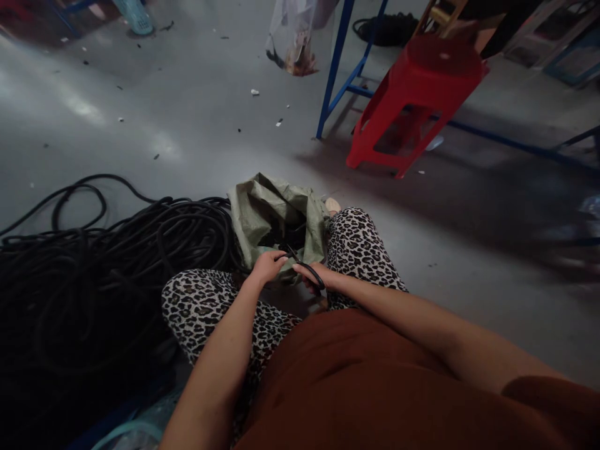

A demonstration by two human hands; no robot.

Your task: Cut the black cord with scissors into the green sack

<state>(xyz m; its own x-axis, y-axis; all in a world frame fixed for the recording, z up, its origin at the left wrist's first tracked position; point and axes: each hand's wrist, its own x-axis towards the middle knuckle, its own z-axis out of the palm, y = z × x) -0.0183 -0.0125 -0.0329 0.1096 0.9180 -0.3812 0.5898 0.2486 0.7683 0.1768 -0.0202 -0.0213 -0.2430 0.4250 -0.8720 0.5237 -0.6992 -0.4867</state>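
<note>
Black-handled scissors (312,274) are in my right hand (309,278), the fingers wrapped round the handles. Their blades point up and left, close to my left hand (270,265). Between the fingertips of that hand is a small thin black piece (281,256), too small to name more exactly. Both hands are over the near rim of a pale green woven sack (246,215) standing between my knees. Dark pieces (285,234) lie inside the sack, their kind hard to make out.
A large heap of black rubber-like tubing (187,231) lies to the left of the sack. Ahead on the right stand a red plastic stool (422,75) and a blue metal frame (335,69). A clear plastic bag (295,37) hangs nearby. Small scraps dot the grey floor (201,112).
</note>
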